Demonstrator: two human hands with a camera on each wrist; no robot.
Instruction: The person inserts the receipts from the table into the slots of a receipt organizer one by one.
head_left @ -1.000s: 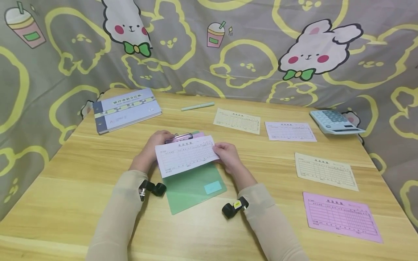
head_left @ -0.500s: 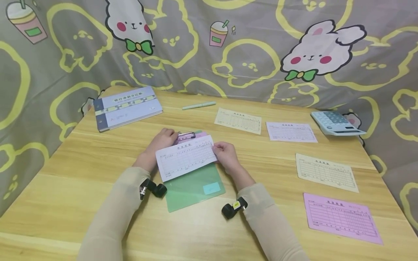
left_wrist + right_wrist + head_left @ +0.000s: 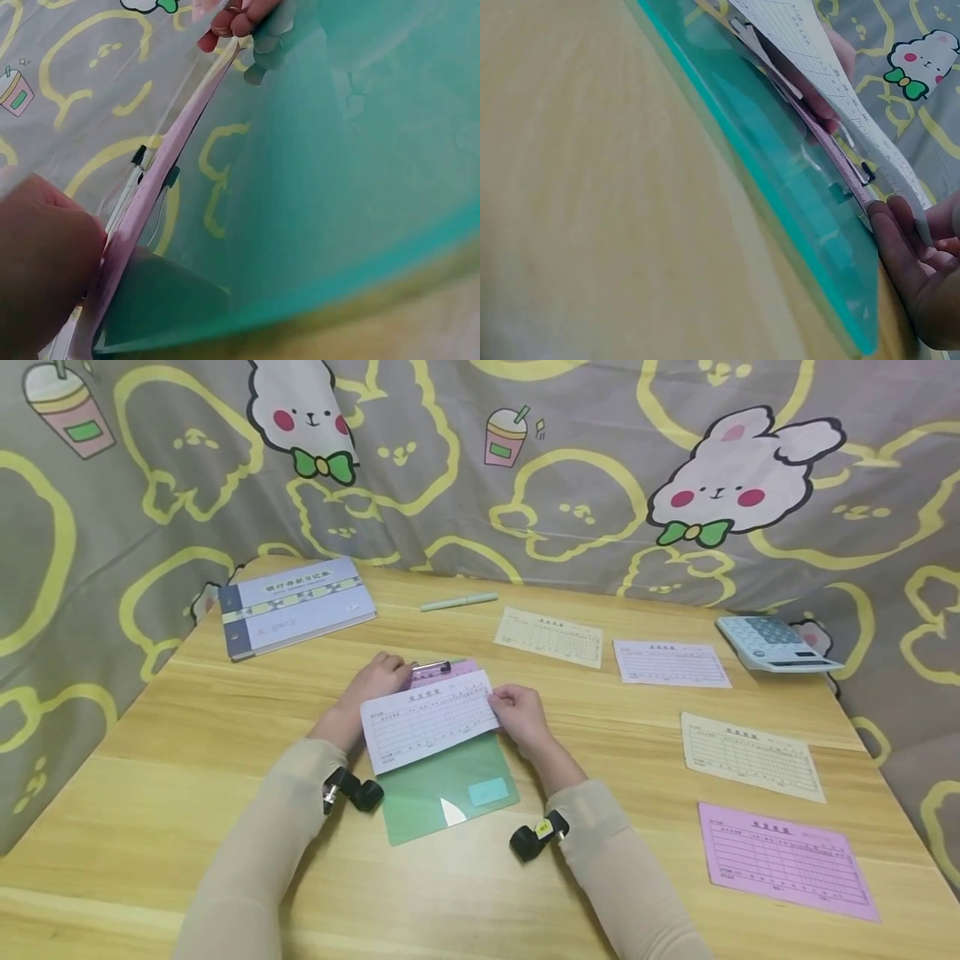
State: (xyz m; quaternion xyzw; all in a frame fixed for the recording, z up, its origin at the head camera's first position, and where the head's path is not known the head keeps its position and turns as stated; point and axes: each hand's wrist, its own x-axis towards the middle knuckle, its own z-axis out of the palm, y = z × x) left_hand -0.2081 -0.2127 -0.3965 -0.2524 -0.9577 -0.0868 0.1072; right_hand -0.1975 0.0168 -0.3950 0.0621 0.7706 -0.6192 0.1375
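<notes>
A green clip folder with a light blue label lies before me on the table. Pink slips and a metal clip show at its far end. My left hand grips the folder's far left part beside the clip; its thumb is mostly hidden. My right hand pinches the right edge of a white printed form, tilted over the folder. In the right wrist view, right-hand fingers also touch the pink slips' edge, and the left hand's fingertips show behind the white form.
A blue ledger book and a pale green pen lie at the back. Toward the right are two cream forms, another white form, a loose pink form and a blue calculator. A patterned curtain stands behind.
My left hand has slid slightly away and to the right along the clip end. More of the pink slips shows above the white form. My right hand keeps its pinch nearly in place.
</notes>
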